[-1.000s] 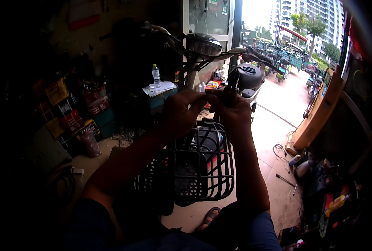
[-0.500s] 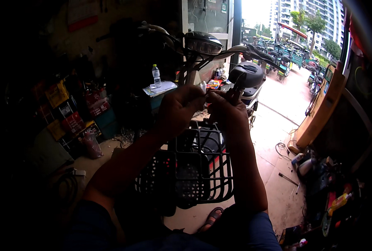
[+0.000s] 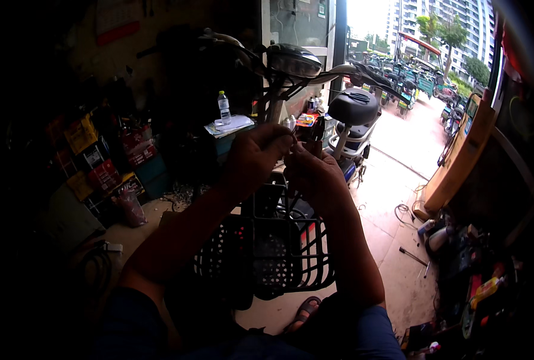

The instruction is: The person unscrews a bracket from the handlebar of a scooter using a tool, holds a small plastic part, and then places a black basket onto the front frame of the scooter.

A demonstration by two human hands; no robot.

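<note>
Two hands fill the middle of my feed, brought up close together above the black wire basket [image 3: 253,243] of a bike, in front of its handlebar [image 3: 372,81] and headlamp [image 3: 294,61]. On my left hand [image 3: 255,155] the thumb and forefinger are pinched tight, and they seem to grip a slender piece [image 3: 294,138], perhaps a bit of wire, though it is too dark and small for me to be sure. My right hand [image 3: 316,175] has its fingers curled round a dark tool [image 3: 319,129], likely pliers, whose end rises out of the fist, while its thumb reaches toward the left fingertips; whether that thumb also touches the slender piece I cannot tell. The piece sits right where the two sets of fingertips meet, well above the basket's rim. I judge the step in hand to be fine fingertip work, shaping or sorting out the small piece with the tool parked in the right palm. From here, I reckon the next move calls for steady forearms, a firm left pinch and light, short turns of the right fingers, without letting the tool slip; a dropped piece could fall through the basket's open mesh.
</note>
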